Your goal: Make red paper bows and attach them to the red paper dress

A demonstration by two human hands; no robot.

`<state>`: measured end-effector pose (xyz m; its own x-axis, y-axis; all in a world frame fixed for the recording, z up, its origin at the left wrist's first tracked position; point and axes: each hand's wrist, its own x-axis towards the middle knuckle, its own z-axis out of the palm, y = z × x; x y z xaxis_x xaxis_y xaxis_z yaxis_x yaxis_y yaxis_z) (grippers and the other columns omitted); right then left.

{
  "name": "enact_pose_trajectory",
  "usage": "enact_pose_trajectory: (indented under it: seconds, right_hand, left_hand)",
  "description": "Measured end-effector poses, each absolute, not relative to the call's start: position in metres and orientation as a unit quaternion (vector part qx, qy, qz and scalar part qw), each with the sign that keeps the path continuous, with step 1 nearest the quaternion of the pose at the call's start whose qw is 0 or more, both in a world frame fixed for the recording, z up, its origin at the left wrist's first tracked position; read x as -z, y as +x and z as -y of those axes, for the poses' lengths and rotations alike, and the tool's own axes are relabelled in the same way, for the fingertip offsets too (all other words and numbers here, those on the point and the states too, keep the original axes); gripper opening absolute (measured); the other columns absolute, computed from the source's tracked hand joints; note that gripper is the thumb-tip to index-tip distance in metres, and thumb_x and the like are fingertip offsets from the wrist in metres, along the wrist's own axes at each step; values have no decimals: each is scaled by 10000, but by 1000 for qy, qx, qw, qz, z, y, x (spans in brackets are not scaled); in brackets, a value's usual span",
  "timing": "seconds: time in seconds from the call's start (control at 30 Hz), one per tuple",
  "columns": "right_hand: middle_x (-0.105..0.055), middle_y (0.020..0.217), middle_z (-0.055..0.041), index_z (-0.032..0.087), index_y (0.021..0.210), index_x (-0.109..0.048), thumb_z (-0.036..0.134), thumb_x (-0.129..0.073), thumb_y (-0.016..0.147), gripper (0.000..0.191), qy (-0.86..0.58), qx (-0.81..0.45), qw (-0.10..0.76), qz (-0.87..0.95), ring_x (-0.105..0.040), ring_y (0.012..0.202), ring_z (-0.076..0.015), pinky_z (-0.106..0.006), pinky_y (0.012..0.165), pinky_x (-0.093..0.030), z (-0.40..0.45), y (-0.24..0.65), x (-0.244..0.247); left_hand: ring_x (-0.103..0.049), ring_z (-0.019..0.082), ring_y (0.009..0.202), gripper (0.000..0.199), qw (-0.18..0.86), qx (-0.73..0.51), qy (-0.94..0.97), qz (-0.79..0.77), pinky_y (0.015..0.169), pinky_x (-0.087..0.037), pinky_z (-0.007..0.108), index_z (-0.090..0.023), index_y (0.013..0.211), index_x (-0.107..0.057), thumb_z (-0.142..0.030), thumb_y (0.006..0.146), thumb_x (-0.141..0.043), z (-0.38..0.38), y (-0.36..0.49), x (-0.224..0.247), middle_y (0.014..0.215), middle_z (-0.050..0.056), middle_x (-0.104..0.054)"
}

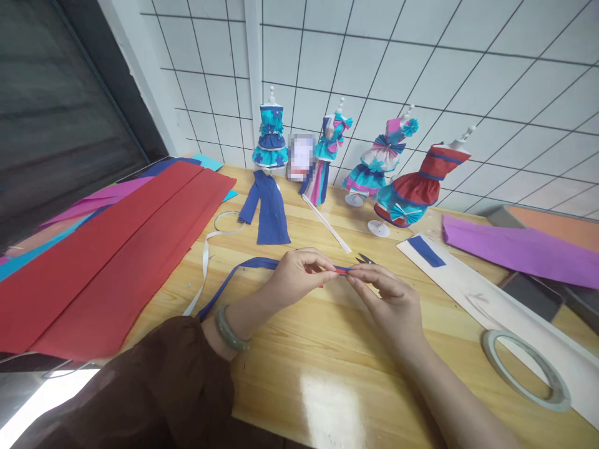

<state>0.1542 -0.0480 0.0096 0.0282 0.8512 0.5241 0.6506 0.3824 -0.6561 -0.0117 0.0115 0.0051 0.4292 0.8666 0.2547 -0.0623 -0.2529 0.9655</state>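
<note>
Near the middle of the view, my left hand (299, 274) and my right hand (390, 299) pinch a narrow red and blue strip (342, 271) between thumbs and fingertips. The strip is held above the wooden table (299, 349), and much of it is hidden by my fingers. From behind my left hand, a long blue band (229, 277) curves down past the wrist with the green bangle. Scissors (365, 257), partly hidden, lie just beyond my right hand.
Several small dress forms (407, 190) in paper dresses stand at the back. Large red sheets (121, 249) cover the left side. Blue pieces (272, 209) and a white ribbon (206, 255) lie behind. A tape roll (489, 352) rests on white paper (468, 293) at right.
</note>
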Motion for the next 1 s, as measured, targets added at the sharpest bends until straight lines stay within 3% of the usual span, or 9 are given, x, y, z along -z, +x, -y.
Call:
enact_pose_trajectory:
  seconds: [0.43,0.67,1.0]
  right_hand:
    - [-674,864,-28,245,829,-668,205,-596,775,99,-533,-144,473,686,-611,852,-189,-354,801,-463,47,159,-4]
    - [-673,828,-19,242,800,-667,228,-606,765,71,-543,-142,474,678,-621,781,-182,-331,731,-482,48,158,-5]
    - [-667,843,-30,242,814,-664,210,-592,775,87,-536,-133,466,691,-613,817,-186,-342,749,-479,48,159,-5]
  left_hand:
    - [-602,148,684,181,617,-396,597,-326,603,-511,256,-124,738,-666,-281,649,-663,-10,-12,-3,730,54,-652]
    - [-601,151,683,196,597,-398,615,-327,609,-509,260,-123,740,-667,-299,653,-660,-11,-13,-4,737,60,-651]
    - [-598,149,675,190,584,-396,625,-332,589,-506,253,-117,743,-658,-284,653,-657,-11,-13,-4,728,64,-646]
